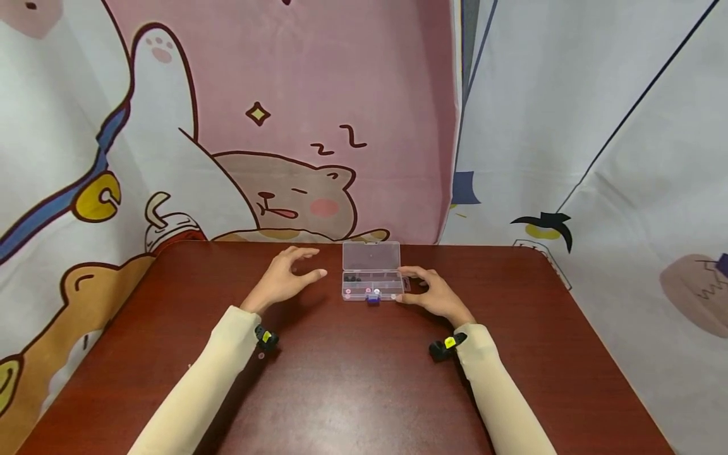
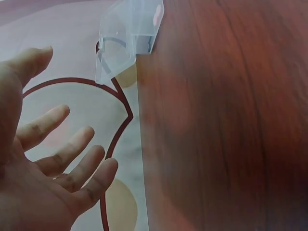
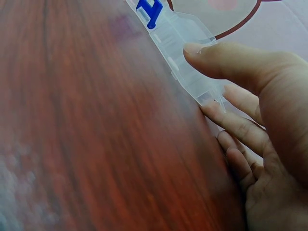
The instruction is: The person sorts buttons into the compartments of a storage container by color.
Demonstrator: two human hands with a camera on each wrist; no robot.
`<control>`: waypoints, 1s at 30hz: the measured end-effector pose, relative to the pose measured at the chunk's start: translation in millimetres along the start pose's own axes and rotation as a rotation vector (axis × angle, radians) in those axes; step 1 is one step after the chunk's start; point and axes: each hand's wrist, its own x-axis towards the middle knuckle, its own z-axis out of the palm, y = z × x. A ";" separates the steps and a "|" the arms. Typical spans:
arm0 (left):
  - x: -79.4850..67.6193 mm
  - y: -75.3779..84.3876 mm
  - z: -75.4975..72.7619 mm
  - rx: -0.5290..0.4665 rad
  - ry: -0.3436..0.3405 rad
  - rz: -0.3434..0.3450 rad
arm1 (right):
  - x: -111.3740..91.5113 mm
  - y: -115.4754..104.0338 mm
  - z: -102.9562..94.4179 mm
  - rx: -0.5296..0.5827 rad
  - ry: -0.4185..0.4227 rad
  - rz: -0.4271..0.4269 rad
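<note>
A clear plastic compartment box [image 1: 357, 285] stands near the table's far edge, its lid [image 1: 371, 256] raised at the back. Small dark pieces [image 1: 351, 278] sit in a back compartment, and small pink and white pieces [image 1: 368, 291] show toward the front. A blue clasp [image 1: 373, 299] is at the middle of its front edge. My right hand [image 1: 435, 296] holds the box's right end between thumb and fingers; the right wrist view shows the thumb [image 3: 216, 57] over it. To the left of the box, my left hand [image 1: 282, 278] hovers apart from it, fingers spread, holding nothing.
The box stands on a dark red-brown wooden table [image 1: 341, 379]. A small ring-like piece [image 1: 261, 356] lies beside the left wrist, and a tiny pale piece [image 1: 189, 365] is by the left sleeve. A cartoon-printed cloth [image 1: 387, 126] hangs behind the table.
</note>
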 end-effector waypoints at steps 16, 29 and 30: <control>-28.4 -19.9 -21.8 0.002 0.012 -0.036 | 0.7 0.0 0.8 0.001 -0.001 0.019; -62.0 -31.9 -35.1 -0.004 -0.050 -0.032 | 0.3 1.3 1.1 -0.006 0.003 0.022; -64.2 -33.3 -35.6 -0.010 -0.062 -0.035 | 0.2 1.1 1.1 -0.005 0.003 0.023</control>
